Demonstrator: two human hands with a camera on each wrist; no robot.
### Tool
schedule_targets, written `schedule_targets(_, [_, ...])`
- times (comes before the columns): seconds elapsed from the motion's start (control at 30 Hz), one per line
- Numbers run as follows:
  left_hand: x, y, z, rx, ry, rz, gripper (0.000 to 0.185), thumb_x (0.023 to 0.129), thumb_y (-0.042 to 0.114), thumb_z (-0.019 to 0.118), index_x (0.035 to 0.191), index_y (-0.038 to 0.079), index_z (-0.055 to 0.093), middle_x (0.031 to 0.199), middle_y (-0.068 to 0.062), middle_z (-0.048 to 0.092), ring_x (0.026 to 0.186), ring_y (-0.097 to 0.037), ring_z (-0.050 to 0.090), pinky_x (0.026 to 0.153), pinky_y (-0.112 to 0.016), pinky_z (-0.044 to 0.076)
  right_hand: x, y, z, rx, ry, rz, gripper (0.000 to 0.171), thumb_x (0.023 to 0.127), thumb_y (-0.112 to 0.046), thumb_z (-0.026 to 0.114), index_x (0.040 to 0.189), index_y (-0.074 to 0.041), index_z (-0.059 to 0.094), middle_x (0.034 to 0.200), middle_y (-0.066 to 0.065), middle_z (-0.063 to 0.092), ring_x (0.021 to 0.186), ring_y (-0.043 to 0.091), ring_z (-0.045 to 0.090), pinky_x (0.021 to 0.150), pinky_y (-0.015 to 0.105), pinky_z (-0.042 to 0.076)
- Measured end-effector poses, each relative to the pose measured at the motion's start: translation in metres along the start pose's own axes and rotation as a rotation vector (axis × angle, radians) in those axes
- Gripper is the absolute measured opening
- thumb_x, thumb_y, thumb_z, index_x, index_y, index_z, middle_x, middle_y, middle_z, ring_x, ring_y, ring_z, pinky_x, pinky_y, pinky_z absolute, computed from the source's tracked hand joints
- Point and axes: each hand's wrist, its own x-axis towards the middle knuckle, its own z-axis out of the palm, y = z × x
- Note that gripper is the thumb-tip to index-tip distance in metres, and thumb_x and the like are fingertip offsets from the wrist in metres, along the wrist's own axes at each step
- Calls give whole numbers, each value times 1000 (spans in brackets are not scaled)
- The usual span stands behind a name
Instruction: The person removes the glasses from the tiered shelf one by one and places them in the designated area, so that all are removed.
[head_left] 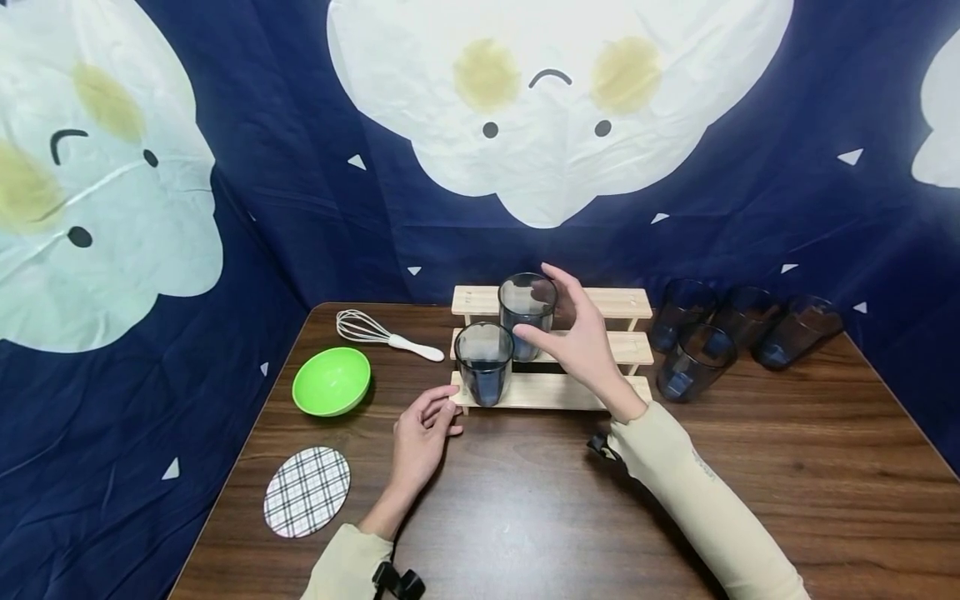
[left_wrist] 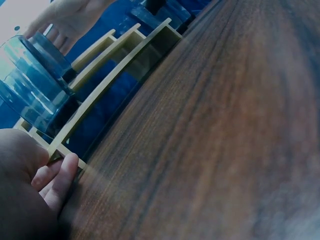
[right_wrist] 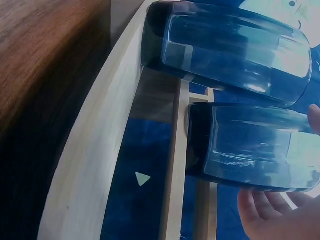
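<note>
A three-tier wooden rack [head_left: 562,392] stands at the table's back. On its lowest tier sits a dark tinted drinking glass [head_left: 483,367], upright near the left end. Behind it, a second tinted glass [right_wrist: 255,147] is upright on the middle tier. My right hand [head_left: 588,342] holds this second glass from the right, thumb in front and fingers round the far side. With thumb and fingers, my left hand [head_left: 423,437] pinches the left end of the lowest tier; the fingers [left_wrist: 62,185] are at its corner in the left wrist view.
Several more tinted glasses [head_left: 693,367] stand right of the rack. To its left lie a white whisk [head_left: 397,340], a green bowl [head_left: 332,382] and a checked round mat [head_left: 307,492]. A blue cloth [head_left: 270,192] with cloud faces hangs behind the wooden table [head_left: 525,517].
</note>
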Motion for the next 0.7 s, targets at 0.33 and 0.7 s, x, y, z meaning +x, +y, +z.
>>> schedule_targets(0.33, [1,0,1,0,-10,-1,22,101,2,62,121,1,69,110,-22,74,98,-35,73,71,-35,69,2,0,2,-41,78,-30,73,78,-7,88,143,-11,56,126,21,67,100,37,69,76,28,65])
schedule_targets(0.7, [1,-2,0,1,1,-6,22,100,1,62,121,1,70,110,-22,74,99,-35,73,71,-35,68,2,-2,8,-24,145,-52,71,75,-8,90,140,-9,59,120,24,69,100,43,68,83,40,62])
